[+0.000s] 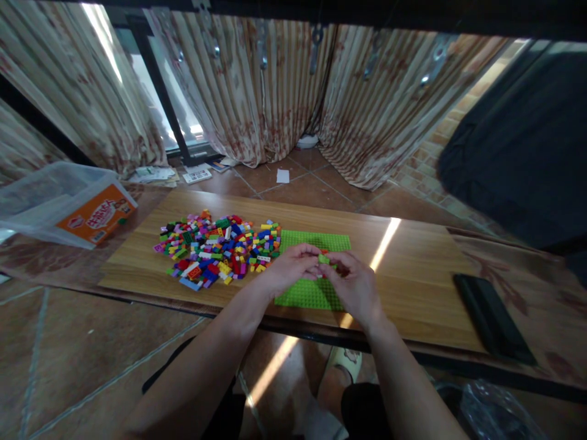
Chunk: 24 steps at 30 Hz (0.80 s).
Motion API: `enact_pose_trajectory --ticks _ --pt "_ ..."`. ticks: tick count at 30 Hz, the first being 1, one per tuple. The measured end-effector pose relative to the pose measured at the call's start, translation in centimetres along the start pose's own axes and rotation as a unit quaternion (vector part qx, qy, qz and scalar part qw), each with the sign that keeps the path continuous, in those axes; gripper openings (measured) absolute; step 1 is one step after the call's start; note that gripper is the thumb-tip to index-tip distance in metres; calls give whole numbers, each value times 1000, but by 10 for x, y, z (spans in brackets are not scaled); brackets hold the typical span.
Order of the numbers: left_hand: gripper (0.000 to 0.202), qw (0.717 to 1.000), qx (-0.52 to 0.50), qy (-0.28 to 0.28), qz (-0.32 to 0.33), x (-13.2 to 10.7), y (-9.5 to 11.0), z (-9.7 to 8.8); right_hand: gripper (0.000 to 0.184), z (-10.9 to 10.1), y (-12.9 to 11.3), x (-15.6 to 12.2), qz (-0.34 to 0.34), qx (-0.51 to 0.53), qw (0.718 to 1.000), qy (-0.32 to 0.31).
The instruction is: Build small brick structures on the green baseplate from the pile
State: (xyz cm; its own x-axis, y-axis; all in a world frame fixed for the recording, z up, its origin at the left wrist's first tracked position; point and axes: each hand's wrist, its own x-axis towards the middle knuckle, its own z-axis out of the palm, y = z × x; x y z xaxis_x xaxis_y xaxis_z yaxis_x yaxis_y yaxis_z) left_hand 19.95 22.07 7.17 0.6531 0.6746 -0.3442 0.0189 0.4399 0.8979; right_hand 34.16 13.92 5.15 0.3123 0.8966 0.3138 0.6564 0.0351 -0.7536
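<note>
Above the green studded baseplate [293, 297], my two hands meet at the fingertips. A small light-green toy brick [323, 259] is pinched between the thumb and fingers of my right hand [356, 286]. My left hand [296, 266] is closed too, with its fingertips against the same brick from the left. Bits of red show just behind and below the fingers; whether they belong to the held piece or sit on the baseplate, I cannot tell. To the left of the baseplate spreads a loose pile of multicoloured bricks [224, 247].
The wooden board [413, 278] lies on a low table with a patterned cover. A clear plastic bin [68, 201] with an orange label stands at the far left. At the right end lies a black oblong object [493, 318]. Curtains [275, 91] hang behind.
</note>
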Motion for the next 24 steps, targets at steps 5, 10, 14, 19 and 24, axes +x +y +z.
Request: enact_pose_trajectory --ticks 5,10,14,19,24 --pt "6 947 281 127 95 7 4 -20 22 -19 25 -6 48 19 998 -28" --pt "25 857 454 190 151 6 -3 -25 18 -13 27 -10 21 -7 997 -77" --pt "46 834 493 186 167 6 -11 -17 18 -4 21 -7 3 -40 996 -84" --pt "56 818 517 187 169 9 -17 -12 18 -2 22 -7 7 -59 996 -73" --pt "60 805 537 185 168 9 -19 -10 22 -6 25 -7 18 -64 996 -65"
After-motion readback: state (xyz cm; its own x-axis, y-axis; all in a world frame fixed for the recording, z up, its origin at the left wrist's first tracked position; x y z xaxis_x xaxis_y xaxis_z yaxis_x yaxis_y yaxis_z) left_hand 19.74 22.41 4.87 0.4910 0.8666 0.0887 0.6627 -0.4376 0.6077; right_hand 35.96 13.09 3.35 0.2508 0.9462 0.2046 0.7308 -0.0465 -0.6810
